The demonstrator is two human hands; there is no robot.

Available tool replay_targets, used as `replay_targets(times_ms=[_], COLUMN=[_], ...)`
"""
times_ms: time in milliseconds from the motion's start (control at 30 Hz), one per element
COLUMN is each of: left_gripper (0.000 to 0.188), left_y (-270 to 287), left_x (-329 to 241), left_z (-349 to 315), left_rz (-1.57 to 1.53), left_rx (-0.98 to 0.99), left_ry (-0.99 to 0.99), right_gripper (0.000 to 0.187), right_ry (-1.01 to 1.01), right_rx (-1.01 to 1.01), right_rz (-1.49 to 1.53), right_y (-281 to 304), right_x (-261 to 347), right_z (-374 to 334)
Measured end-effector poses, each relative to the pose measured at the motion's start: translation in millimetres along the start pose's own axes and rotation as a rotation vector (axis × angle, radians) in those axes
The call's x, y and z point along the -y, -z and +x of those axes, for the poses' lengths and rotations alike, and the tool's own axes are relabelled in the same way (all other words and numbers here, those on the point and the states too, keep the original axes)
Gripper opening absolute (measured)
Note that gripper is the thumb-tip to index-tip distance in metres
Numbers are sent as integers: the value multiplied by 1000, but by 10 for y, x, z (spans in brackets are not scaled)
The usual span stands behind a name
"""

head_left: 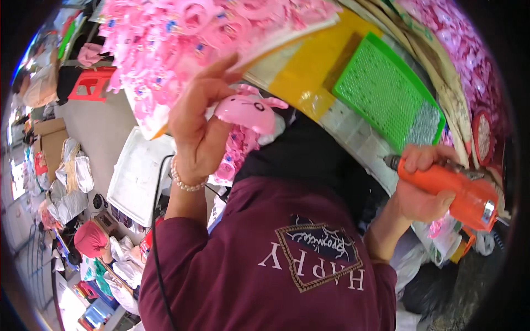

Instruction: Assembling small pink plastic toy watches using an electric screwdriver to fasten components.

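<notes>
My left hand [199,124] is raised, its thumb and fingers closed on a glossy pink plastic animal-head shell [249,112] with long ears and a small drawn face. My right hand [422,190] grips an orange electric screwdriver [461,193], whose dark tip points left toward the table. Between the two hands, at the far side, lies a green perforated tray [375,83]. Small silvery screws [426,126] are heaped in the corner of it nearest my right hand. The underside of the pink shell is partly hidden by my fingers.
A large heap of pink plastic parts [165,41] covers the table at far left, and more pink parts [458,38] fill a sack at far right. Yellow tape [309,69] covers part of the tabletop. A white tray [138,176] and a red stool [91,84] stand to the left.
</notes>
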State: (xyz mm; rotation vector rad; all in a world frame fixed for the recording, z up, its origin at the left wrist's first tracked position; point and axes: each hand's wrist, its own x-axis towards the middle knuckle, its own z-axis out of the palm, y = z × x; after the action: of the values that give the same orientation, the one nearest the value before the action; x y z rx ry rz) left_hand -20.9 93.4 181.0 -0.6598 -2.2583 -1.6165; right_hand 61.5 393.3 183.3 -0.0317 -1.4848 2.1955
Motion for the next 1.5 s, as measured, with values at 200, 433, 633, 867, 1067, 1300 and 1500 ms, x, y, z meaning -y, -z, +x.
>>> replay_targets(times_ms=[200, 433, 633, 867, 1067, 1300, 1500], left_gripper=[26, 32, 48, 66, 64, 57, 53], left_y=[-557, -992, -1095, -1181, -1211, -1245, -1233], left_x=[-76, -35, -61, -197, -181, -214, -163], left_z=[-245, -295, -342, -362, -338, -229, -243], left_rz=[-657, -1303, -1569, -1342, -1296, -1176, -1110], left_rx=[342, 386, 578, 563, 515, 489, 499], left_ry=[822, 1174, 1145, 1098, 1079, 1146, 1130], right_gripper=[81, 82, 62, 65, 69, 71, 73], right_ry=[22, 37, -16, 23, 29, 58, 66], right_rx=[204, 91, 34, 116, 65, 69, 135], right_rz=[183, 74, -130, -53, -133, -56, 13], right_y=[115, 196, 190, 251, 252, 300, 327], right_x=[9, 99, 143, -47, -221, -370, -410], right_z=[129, 236, 374, 581, 668, 658, 650])
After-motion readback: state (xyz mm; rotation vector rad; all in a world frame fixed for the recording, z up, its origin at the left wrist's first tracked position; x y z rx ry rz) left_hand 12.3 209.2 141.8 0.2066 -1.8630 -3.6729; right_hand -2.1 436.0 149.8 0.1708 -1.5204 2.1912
